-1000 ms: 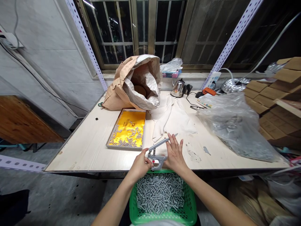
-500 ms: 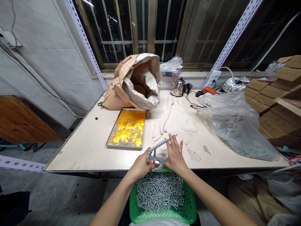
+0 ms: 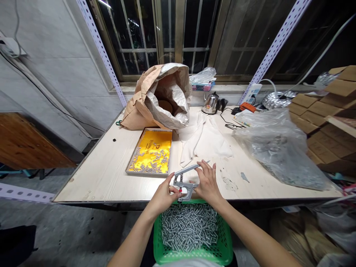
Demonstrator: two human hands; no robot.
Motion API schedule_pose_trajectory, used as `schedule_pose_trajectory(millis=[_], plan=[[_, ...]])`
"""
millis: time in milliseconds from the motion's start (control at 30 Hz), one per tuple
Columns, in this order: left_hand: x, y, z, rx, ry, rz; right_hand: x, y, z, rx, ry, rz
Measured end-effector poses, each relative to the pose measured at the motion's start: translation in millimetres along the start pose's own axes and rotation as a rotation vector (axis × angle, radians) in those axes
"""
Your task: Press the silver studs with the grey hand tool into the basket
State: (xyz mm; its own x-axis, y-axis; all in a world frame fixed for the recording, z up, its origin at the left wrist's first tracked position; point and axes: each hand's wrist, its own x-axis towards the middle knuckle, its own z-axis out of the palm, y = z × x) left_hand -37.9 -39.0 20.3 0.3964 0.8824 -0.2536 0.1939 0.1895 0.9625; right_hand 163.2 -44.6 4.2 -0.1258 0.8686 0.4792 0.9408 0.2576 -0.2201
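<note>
A small grey metal hand press [image 3: 185, 182] with a long lever stands at the near edge of the wooden table [image 3: 105, 170]. My right hand [image 3: 206, 181] rests on the lever and the body of the press, fingers curled over it. My left hand [image 3: 163, 196] pinches at the jaw of the press on its left side; what its fingertips hold is too small to make out. Just below both hands, a green plastic basket [image 3: 224, 249] is heaped with several small silver metal parts.
A shallow tray with a yellow lining [image 3: 151, 151] holds several silver parts. Behind it lie an open paper sack [image 3: 158, 97], a white cloth [image 3: 201, 139] and a kettle [image 3: 210, 104]. A clear plastic bag [image 3: 275, 146] lies right, beside cardboard boxes [image 3: 319, 107].
My left thumb has lifted a little at the press jaw, and the lever with my right hand has shifted slightly left. Everything else is as it was.
</note>
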Motion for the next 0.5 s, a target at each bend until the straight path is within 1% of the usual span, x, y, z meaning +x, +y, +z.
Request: schedule_pose_trajectory(millis=[67,133,233,333,400,500], plan=[[-4,2,-1,-0.03,0.002,-0.004,2,1,-2,0.02,-0.024,0.0],[-7,6,-2,-0.062,0.046,0.0,5,4,-3,-0.008,-0.113,0.023],[-10,13,-3,-0.128,0.201,0.014,11,9,1,-0.101,-0.286,0.036],[-9,16,-3,-0.176,0.334,-0.007,17,14,8,-0.124,-0.375,0.002],[-6,14,-1,-0.178,0.351,-0.029,21,15,12,-0.13,-0.397,-0.019],[-3,8,3,-0.178,0.292,-0.063,25,14,9,-0.136,-0.362,-0.033]])
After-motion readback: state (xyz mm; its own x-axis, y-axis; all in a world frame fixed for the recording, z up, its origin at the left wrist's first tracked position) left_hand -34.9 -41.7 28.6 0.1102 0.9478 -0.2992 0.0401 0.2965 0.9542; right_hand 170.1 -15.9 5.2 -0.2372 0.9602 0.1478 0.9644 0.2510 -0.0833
